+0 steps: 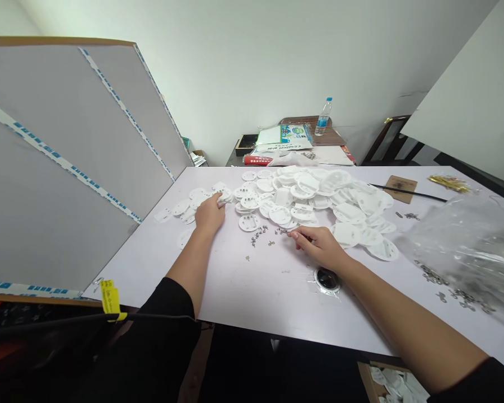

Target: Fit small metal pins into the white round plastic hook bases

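Note:
My left hand (210, 215) reaches to the left group of round white plastic discs. Its fingers are closed on a white plastic disc (225, 193) at the edge of that group. My right hand (319, 246) hovers low over the table, thumb and fingertips pinched together beside a small cluster of metal pieces (281, 230). Whatever is between those fingertips is too small to make out. More small metal pieces (258, 235) lie scattered between the hands. One disc with metal bits on it (248, 223) lies flat just behind them.
A large heap of white discs (311, 187) covers the table's (252, 296) middle back. To the right sit a clear plastic bag (462, 240) and loose metal parts (453, 294). A grey panel (67, 168) stands at left. A round black table insert (327, 279) lies near my right wrist.

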Action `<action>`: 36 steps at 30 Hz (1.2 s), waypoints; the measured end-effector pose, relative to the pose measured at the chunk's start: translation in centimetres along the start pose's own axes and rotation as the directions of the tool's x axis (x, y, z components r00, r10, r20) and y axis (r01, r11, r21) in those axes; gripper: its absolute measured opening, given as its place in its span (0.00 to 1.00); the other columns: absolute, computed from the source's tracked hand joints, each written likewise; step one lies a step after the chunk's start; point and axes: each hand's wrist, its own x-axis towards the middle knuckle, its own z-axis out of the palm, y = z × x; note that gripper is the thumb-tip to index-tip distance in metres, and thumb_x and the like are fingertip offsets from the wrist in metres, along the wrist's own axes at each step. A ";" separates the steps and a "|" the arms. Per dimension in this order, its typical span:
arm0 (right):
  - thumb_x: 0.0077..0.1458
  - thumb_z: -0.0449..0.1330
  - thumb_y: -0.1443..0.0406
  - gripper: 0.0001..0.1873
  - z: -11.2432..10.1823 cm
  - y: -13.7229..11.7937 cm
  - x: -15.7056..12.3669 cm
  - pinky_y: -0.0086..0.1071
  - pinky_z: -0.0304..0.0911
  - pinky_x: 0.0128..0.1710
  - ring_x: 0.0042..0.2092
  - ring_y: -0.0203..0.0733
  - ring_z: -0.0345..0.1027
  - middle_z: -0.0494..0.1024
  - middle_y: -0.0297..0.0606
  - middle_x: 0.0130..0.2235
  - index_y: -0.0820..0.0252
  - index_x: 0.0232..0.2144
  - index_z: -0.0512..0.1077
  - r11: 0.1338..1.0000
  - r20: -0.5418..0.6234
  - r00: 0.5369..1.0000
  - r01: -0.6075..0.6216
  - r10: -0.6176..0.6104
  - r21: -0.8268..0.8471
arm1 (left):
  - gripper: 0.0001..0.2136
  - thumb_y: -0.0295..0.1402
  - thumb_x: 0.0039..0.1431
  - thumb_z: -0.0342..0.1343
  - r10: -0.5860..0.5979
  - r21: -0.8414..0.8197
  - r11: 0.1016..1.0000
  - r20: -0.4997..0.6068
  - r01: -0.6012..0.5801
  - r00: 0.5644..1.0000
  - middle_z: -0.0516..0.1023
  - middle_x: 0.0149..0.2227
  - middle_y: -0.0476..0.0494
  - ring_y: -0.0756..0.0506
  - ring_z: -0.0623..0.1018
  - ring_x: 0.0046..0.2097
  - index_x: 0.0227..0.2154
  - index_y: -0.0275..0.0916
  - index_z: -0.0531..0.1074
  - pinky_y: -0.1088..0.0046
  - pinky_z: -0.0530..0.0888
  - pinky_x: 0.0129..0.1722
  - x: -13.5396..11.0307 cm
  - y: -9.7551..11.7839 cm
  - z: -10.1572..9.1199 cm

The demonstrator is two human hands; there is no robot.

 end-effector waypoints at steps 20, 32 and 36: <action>0.66 0.54 0.51 0.22 0.0 -0.2 -0.1 0.34 0.64 0.34 0.33 0.40 0.72 0.77 0.37 0.29 0.60 0.53 0.70 0.985 -0.063 0.996 -0.044 0.056 0.165 | 0.06 0.34 0.62 0.55 0.201 -0.278 0.898 -0.433 -0.342 0.879 0.77 0.34 0.44 0.47 0.74 0.34 0.39 0.40 0.74 0.71 0.66 0.35 -1.0 2.5 0.3; 0.57 0.60 0.61 0.20 0.2 -1.1 0.9 0.34 0.67 0.27 0.28 0.39 0.69 0.74 0.35 0.32 0.56 0.51 0.66 0.746 -0.137 0.934 -0.168 0.328 0.645 | 0.14 0.35 0.67 0.53 0.808 -0.623 0.446 -0.028 -0.642 0.589 0.80 0.43 0.44 0.52 0.72 0.29 0.53 0.42 0.74 0.73 0.70 0.35 -7.9 8.5 1.9; 0.58 0.57 0.62 0.12 -0.6 0.0 1.2 0.34 0.65 0.23 0.25 0.39 0.67 0.74 0.37 0.30 0.57 0.45 0.68 0.803 -0.278 0.883 -0.165 0.379 0.572 | 0.09 0.32 0.64 0.55 0.687 -0.462 0.645 0.000 -0.609 0.727 0.79 0.42 0.47 0.50 0.74 0.33 0.45 0.42 0.76 0.71 0.68 0.35 -7.9 8.7 2.2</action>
